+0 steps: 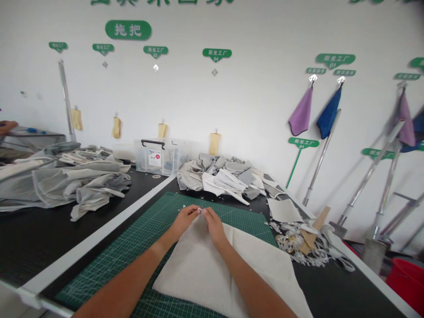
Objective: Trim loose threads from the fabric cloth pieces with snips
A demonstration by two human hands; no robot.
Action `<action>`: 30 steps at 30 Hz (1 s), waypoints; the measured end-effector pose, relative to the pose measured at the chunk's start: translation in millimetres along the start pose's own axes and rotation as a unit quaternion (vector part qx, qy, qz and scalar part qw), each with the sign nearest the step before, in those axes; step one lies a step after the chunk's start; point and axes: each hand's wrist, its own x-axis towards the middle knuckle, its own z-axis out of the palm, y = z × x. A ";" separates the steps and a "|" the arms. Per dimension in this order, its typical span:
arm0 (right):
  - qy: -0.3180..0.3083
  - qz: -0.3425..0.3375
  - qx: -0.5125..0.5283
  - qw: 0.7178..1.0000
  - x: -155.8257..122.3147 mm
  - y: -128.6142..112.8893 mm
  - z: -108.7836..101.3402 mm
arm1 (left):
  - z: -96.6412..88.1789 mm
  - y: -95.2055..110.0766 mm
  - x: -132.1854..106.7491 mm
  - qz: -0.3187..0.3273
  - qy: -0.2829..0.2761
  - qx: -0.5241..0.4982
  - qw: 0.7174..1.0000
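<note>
A pale grey-white piece of fabric point(195, 260) with a crease down it lies over a green cutting mat point(132, 247). My left hand point(187, 219) pinches the fabric's far corner, thumb against fingers. Close beside it, my right hand point(213, 224) is closed on the same corner, the fingertips of both hands nearly touching. A tiny whitish bit shows between the fingertips, too small to name. Both forearms reach across the fabric from the near edge.
Fabric heaps lie at left point(82, 176) and behind the mat point(225, 174). A clear plastic box point(155, 159) stands at the back. Right of the mat are a square cloth piece point(285, 210) and a scrap pile point(304, 243). Mop poles point(321, 154) lean on the wall.
</note>
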 end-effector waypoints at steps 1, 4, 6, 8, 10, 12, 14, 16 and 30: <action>-0.006 -0.006 -0.006 1.000 -0.8 -0.8 -0.3 | -0.4 -0.4 0.3 0.008 0.003 0.004 1.000; -0.026 -0.025 -0.029 0.999 -2.5 -3.1 -1.5 | -1.9 -3.9 1.7 0.025 0.010 0.023 0.999; -0.033 -0.035 -0.042 0.998 -3.1 -3.8 -2.0 | -3.3 -7.5 3.1 0.029 0.015 0.037 0.999; -0.035 -0.041 -0.056 0.997 -3.4 -3.4 -1.7 | -4.8 -11.3 4.9 0.035 0.016 0.053 0.998; -0.032 -0.035 -0.076 0.996 -3.6 -2.2 -0.8 | -6.0 -14.2 6.6 0.043 0.013 0.071 0.996; -0.030 -0.022 -0.102 0.994 -3.7 -0.6 0.3 | -6.6 -15.7 7.9 0.053 0.015 0.090 0.994; -0.029 -0.016 -0.123 0.992 -3.5 0.6 1.0 | -6.7 -15.5 8.5 0.063 0.017 0.098 0.993; -0.027 -0.016 -0.131 0.991 -3.3 1.0 1.0 | -6.6 -14.1 8.3 0.066 0.016 0.099 0.993; -0.039 -0.047 -0.135 0.989 -2.8 0.8 -0.2 | -13.2 -17.6 7.6 -0.003 0.011 0.016 1.000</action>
